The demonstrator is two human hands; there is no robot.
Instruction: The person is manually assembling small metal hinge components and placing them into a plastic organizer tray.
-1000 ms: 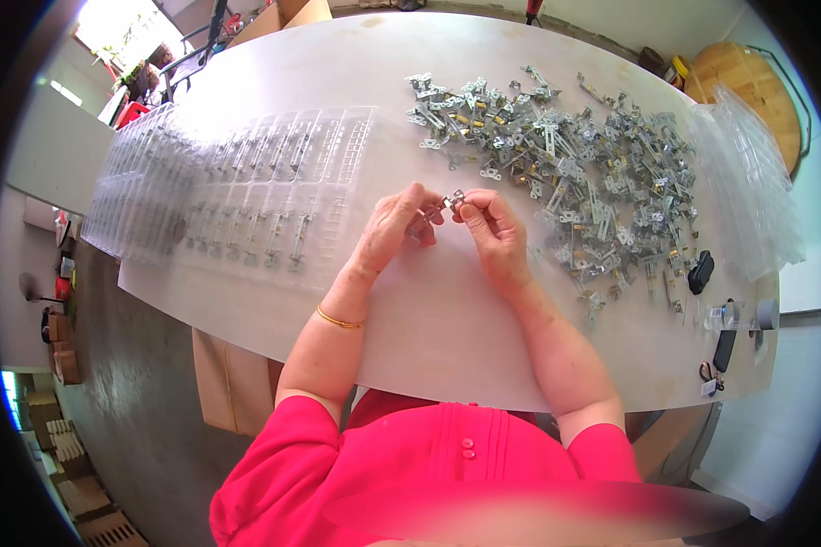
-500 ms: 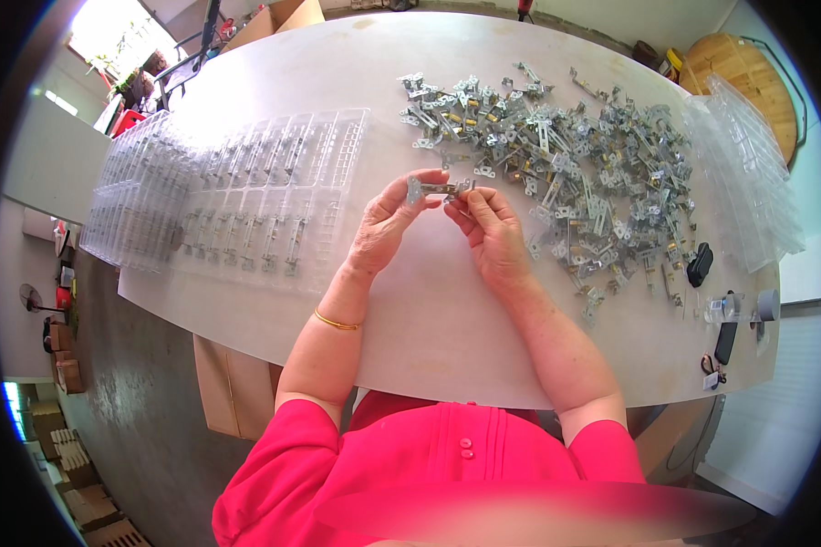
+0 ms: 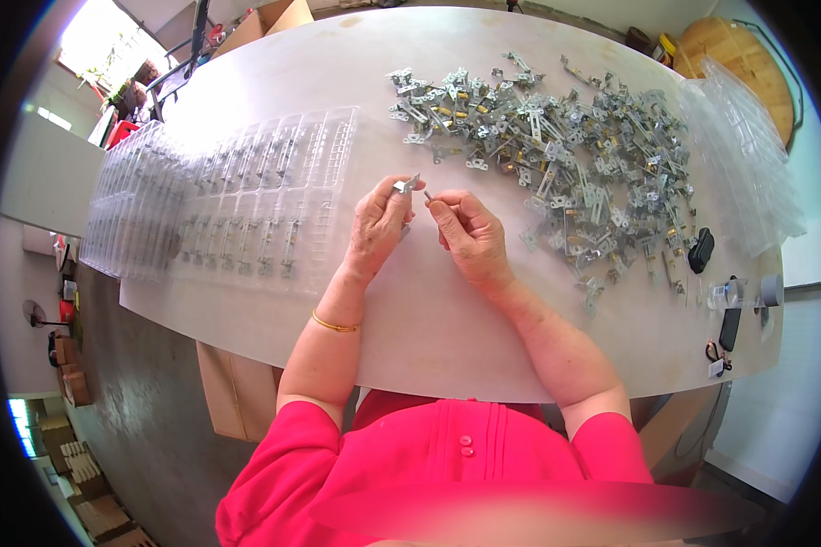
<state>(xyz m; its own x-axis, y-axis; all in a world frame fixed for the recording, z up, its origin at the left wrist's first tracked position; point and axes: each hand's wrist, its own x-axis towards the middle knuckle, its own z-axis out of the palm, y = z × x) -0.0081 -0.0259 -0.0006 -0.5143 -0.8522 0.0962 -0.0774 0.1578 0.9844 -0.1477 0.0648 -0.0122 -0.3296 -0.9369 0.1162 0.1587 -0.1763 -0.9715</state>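
Note:
My left hand (image 3: 374,226) is closed round a silvery metal bracket (image 3: 410,183), whose bent end sticks up past the thumb and fingers. Most of the part is hidden by the hand. Just to the right, my right hand (image 3: 472,239) pinches a thin grey metal piece (image 3: 429,195) between thumb and forefinger, its tip close to the bracket. Whether the two touch I cannot tell. Beyond the right hand spreads a big loose pile of similar metal brackets (image 3: 556,150), some with brass-coloured bits.
Clear plastic trays (image 3: 324,205) with rows of brackets lie at left, beside a taller tray stack (image 3: 123,210). More clear trays (image 3: 748,173) lean at the right. A black case (image 3: 700,251), tape roll (image 3: 771,290) and dark phone-like object (image 3: 729,330) sit near the table's (image 3: 447,342) right edge.
The bracket has turned from lying crosswise between both hands to standing tilted in my left hand. My right hand has come off it slightly, holding the thin piece.

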